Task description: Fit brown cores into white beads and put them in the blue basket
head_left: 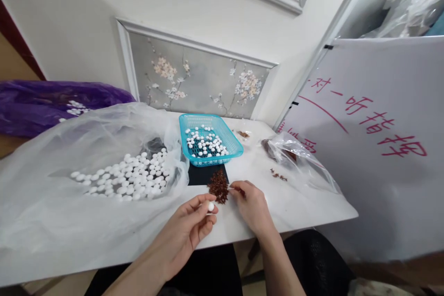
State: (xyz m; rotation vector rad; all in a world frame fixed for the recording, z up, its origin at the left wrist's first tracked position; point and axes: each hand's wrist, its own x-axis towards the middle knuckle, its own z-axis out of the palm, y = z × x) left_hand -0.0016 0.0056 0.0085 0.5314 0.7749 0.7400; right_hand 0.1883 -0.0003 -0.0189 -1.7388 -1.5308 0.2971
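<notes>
My left hand (194,224) pinches a small white bead (211,206) between thumb and fingers near the table's front edge. My right hand (251,203) rests beside it, fingertips closed on a small reddish-brown piece at the edge of a pile of reddish-brown bits (218,186). The pile lies on a black sheet (204,173). Behind it stands a turquoise plastic basket (236,145) holding several white beads. To the left, many white beads (128,175) lie inside a large clear plastic bag (69,185).
The white table (312,208) ends close to my body. A small clear bag (298,157) with brown bits lies at right, with loose bits (278,175) near it. A whiteboard (374,148) with red writing leans at right. A purple bag (45,101) sits at far left.
</notes>
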